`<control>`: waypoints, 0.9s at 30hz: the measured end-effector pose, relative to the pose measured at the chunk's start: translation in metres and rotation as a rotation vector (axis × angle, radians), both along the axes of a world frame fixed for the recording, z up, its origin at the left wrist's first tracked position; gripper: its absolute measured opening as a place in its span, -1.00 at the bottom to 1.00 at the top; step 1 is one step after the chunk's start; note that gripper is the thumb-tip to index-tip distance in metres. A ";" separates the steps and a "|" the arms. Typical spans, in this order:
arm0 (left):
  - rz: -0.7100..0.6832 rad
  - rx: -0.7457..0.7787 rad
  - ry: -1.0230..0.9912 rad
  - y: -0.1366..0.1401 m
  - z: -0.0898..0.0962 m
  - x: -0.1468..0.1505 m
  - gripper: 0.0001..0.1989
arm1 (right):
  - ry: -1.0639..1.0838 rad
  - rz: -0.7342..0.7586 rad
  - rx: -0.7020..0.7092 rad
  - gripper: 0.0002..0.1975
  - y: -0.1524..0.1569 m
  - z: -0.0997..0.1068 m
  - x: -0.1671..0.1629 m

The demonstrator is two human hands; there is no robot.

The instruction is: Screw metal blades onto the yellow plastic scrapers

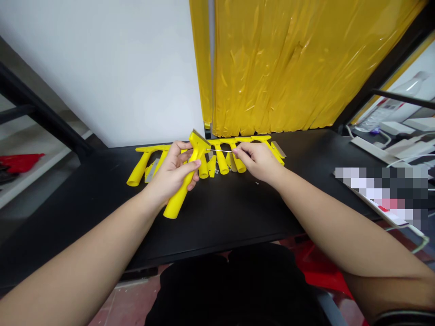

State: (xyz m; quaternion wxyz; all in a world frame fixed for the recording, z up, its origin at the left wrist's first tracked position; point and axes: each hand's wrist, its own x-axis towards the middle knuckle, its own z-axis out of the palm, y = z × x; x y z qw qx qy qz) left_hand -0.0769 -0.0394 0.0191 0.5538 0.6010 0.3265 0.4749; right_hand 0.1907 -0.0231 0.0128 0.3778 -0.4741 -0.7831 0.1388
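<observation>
My left hand [180, 170] is closed around a yellow scraper [185, 185], held up at a tilt with its wide head at the top and the hollow handle end pointing down toward me. A grey blade edge shows along the head. In my right hand [254, 158] is a thin screwdriver [220, 150], pinched between the fingers, its shaft pointing left to the scraper's head. Its handle is hidden by the fingers. Behind both hands lie several more yellow scrapers [138, 170] in a row, with loose yellow plates [212, 166], grey blades [153, 170] and small screws [217, 171] among them.
The black table [238, 208] carries one tiny screw [257, 183] right of centre. A white panel [136, 68] and a yellow plastic sheet [288, 68] stand behind it. At the right are a plastic bottle [390, 106], cables and white boxes; a red item [22, 165] lies on the left shelf.
</observation>
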 end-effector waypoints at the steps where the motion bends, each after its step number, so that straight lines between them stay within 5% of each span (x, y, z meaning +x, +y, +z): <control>1: -0.008 0.003 0.003 0.000 0.000 0.000 -0.54 | 0.020 0.004 -0.034 -0.60 0.000 0.000 -0.002; 8: -0.060 0.069 0.017 -0.001 0.002 -0.003 -0.56 | 0.525 0.230 -0.748 -0.46 0.001 -0.002 -0.006; 10: -0.049 0.086 0.034 -0.001 0.004 -0.002 -0.56 | 0.463 0.220 -0.667 -0.47 0.000 -0.001 -0.005; 14: -0.030 0.090 0.069 -0.003 0.006 -0.002 -0.57 | 0.143 0.149 -0.221 -0.47 -0.002 0.001 -0.003; 16: -0.041 0.109 0.069 -0.004 0.006 -0.003 -0.56 | 0.156 0.160 -0.246 -0.44 -0.002 0.000 -0.002; 20: -0.040 0.152 0.078 -0.003 0.003 -0.004 -0.54 | 0.337 0.255 -0.541 -0.44 0.001 -0.001 0.002; 25: -0.060 0.101 0.055 -0.004 0.004 -0.002 -0.52 | -0.033 0.285 -0.338 -0.68 0.002 0.018 0.027; 27: -0.066 0.044 0.035 -0.003 0.006 -0.003 -0.52 | -0.102 0.280 -0.394 -0.74 0.002 0.027 0.043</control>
